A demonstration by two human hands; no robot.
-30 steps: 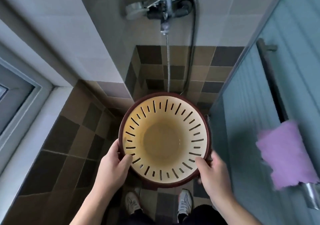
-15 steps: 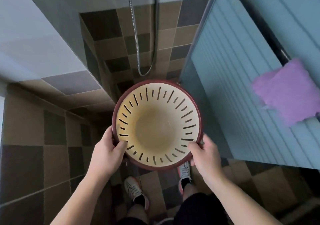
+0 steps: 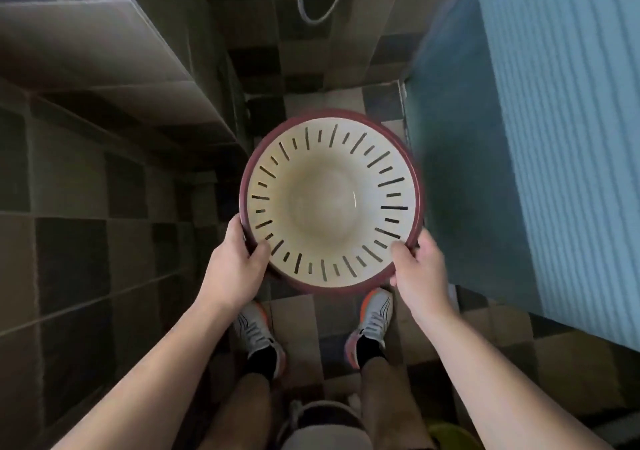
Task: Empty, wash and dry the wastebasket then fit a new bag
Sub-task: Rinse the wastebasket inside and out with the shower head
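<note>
The round wastebasket (image 3: pixel 329 203) has a dark red rim and a cream inside with slots around its wall; I look straight down into it and it holds no rubbish. My left hand (image 3: pixel 239 262) grips the rim at the lower left with the thumb inside. My right hand (image 3: pixel 417 269) grips the rim at the lower right, thumb also over the edge. The basket is held level above the tiled floor, over my feet.
A shower hose (image 3: pixel 318 16) loops down the tiled wall ahead. A ribbed blue-green door (image 3: pixel 540 137) stands close on the right. Tiled walls (image 3: pixel 86 137) close in on the left. My shoes (image 3: pixel 374 325) stand on the checkered floor; a pale bucket-like object (image 3: pixel 322 422) sits behind my legs.
The view has tilted down: the tap and the purple cloth have left the frame. Both hands keep the same grip on the basket, which now sits lower over my feet.
</note>
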